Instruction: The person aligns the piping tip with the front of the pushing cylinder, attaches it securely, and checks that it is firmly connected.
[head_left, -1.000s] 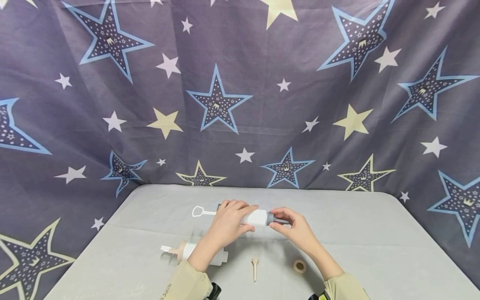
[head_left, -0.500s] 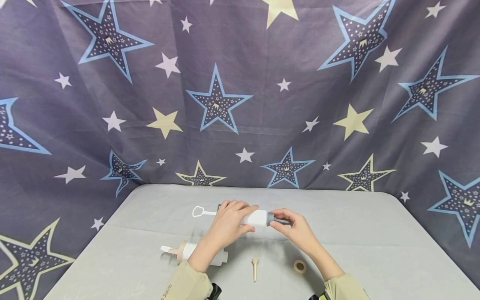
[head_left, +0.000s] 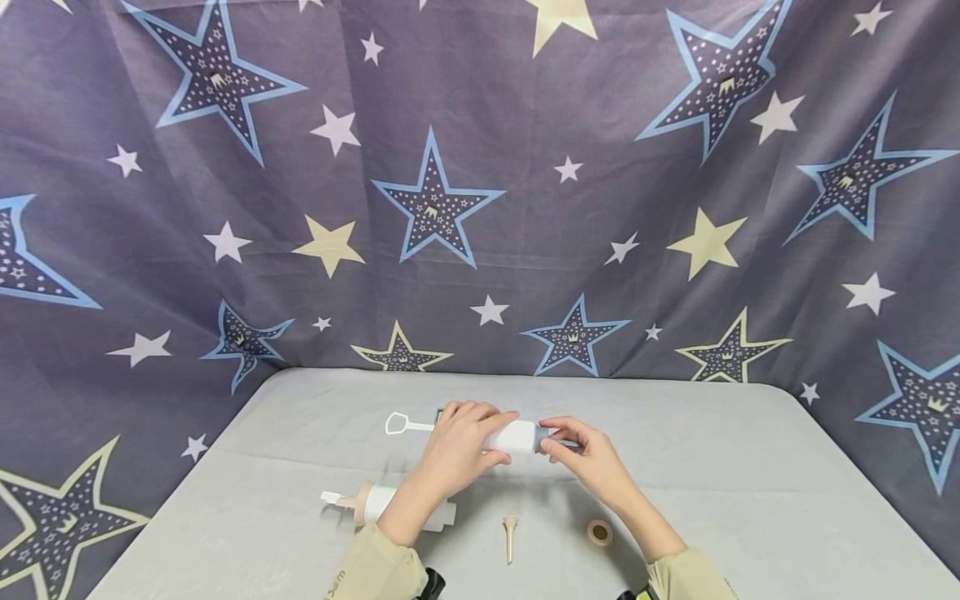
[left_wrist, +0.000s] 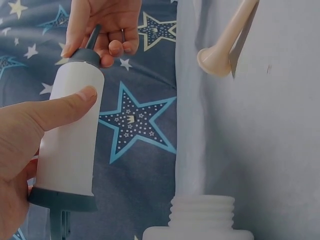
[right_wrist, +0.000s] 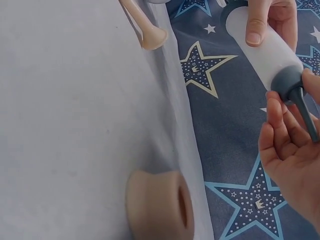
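Held above the table is a white piping syringe (head_left: 516,436), lying sideways, with a white loop handle (head_left: 397,423) at its left end. My left hand (head_left: 459,446) grips the barrel, its thumb along the side in the left wrist view. At the right end, my right hand (head_left: 588,457) pinches the blue-grey nozzle cap (right_wrist: 286,81) between thumb and fingers. The cap sits on the barrel, and its thin spout (right_wrist: 306,117) points out past the fingers. A second blue-grey collar (left_wrist: 62,199) closes the other end.
Below my left forearm lies a second white syringe (head_left: 382,500) with beige fittings; its threaded neck (left_wrist: 202,212) shows in the left wrist view. A beige nozzle (head_left: 510,537) and a beige ring cap (head_left: 599,533) lie on the grey tabletop (head_left: 750,500). A star-patterned curtain (head_left: 480,167) hangs behind.
My right hand's fingers have shifted slightly around the nozzle cap. The left hand and the syringe stay almost in place, and the loose parts on the table have not moved.
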